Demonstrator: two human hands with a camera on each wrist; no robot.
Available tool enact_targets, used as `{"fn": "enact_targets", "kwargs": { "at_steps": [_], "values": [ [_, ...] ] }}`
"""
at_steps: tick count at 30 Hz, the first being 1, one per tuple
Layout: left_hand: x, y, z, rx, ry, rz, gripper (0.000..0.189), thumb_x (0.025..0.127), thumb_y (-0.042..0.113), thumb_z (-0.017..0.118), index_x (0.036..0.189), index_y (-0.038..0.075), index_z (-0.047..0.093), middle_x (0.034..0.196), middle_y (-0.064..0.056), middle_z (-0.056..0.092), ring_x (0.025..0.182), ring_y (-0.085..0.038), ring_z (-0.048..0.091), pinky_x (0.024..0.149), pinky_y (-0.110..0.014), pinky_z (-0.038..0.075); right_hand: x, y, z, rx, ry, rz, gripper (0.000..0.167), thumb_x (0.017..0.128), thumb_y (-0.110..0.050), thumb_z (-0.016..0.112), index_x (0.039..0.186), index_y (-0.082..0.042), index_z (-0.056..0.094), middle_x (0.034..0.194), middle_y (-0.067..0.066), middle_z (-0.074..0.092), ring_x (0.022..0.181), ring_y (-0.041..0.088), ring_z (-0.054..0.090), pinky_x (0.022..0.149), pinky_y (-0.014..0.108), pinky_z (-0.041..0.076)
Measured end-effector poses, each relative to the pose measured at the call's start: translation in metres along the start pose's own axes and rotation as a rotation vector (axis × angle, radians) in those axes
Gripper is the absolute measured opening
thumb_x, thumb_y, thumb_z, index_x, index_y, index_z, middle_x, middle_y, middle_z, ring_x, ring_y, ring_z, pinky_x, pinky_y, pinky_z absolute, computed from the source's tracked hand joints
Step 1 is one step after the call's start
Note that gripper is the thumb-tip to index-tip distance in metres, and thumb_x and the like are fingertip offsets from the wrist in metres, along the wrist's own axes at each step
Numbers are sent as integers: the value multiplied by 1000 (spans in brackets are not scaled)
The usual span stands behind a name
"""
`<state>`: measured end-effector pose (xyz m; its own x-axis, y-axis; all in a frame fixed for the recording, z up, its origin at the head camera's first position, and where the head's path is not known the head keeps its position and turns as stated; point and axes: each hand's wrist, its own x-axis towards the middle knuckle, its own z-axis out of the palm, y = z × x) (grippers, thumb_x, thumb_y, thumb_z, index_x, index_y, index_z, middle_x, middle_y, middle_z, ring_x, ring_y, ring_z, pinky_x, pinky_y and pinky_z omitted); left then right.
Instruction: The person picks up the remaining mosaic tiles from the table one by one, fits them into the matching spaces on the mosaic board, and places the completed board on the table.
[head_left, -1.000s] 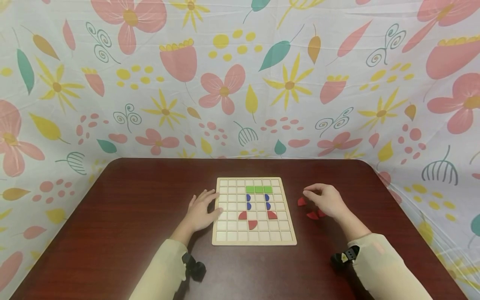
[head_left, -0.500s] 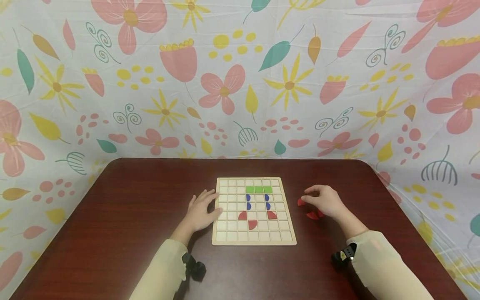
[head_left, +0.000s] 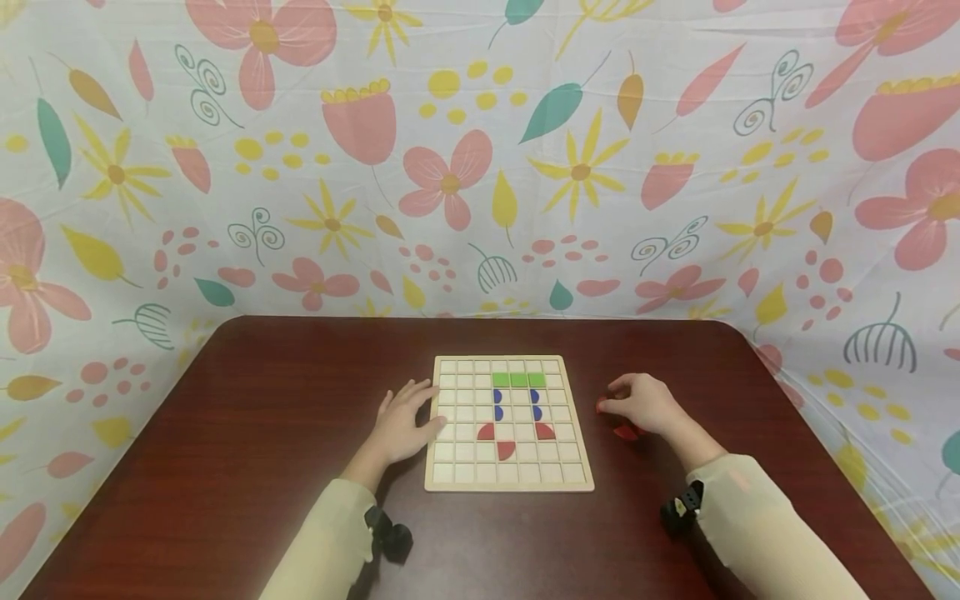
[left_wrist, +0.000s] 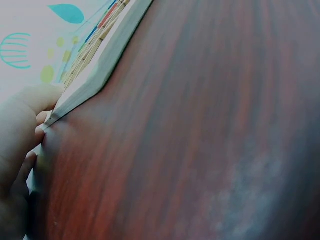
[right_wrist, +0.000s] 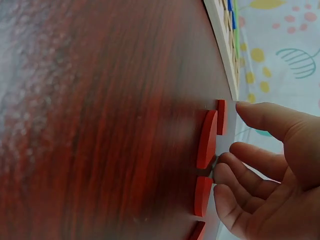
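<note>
Near edge: both sleeves come in over the dark wood table (head_left: 247, 433); a wrist camera (head_left: 390, 537) sits under the left sleeve, another under the right.

Left hand (head_left: 401, 421): flat, fingers straight and relaxed, holding nothing; it rests on the table with fingertips on the left edge of the wooden grid board (head_left: 450, 479). Left wrist view confirms the fingers (left_wrist: 30, 115) against the board edge (left_wrist: 95, 75).

Board, near to far: one red quarter-piece (head_left: 506, 449) in the lower middle, two more red pieces (head_left: 486, 432) a row further, left and right of it; then two columns of blue half-pieces (head_left: 497, 403); then a row of three green squares (head_left: 517, 380) near the far edge.

Right hand (head_left: 645, 402): just right of the board, fingers curled down over loose red pieces (head_left: 624, 432) on the table. Right wrist view: thumb and fingertips (right_wrist: 235, 165) just at the nearest red piece (right_wrist: 207, 140); not closed round it, and actual contact can't be told. More red pieces lie beside it.

Far: floral cloth backdrop (head_left: 480, 158) behind the table.
</note>
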<state>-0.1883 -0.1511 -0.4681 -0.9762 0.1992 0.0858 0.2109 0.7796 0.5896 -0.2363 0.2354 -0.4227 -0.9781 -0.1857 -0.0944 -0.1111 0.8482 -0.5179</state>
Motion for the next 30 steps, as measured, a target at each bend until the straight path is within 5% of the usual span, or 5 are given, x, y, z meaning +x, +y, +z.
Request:
{"fn": "enact_targets", "kwargs": {
  "at_steps": [30],
  "values": [
    [0,-1,1,11,3,-3,54,90,38,58,138,15,49,150,-8,39,144,-32,24,113,-61,9,5,-5,4,-43,-24,31,34,78,-25,75,99,0,66,83,10,66,74,21,57,62,32,48]
  ]
}}
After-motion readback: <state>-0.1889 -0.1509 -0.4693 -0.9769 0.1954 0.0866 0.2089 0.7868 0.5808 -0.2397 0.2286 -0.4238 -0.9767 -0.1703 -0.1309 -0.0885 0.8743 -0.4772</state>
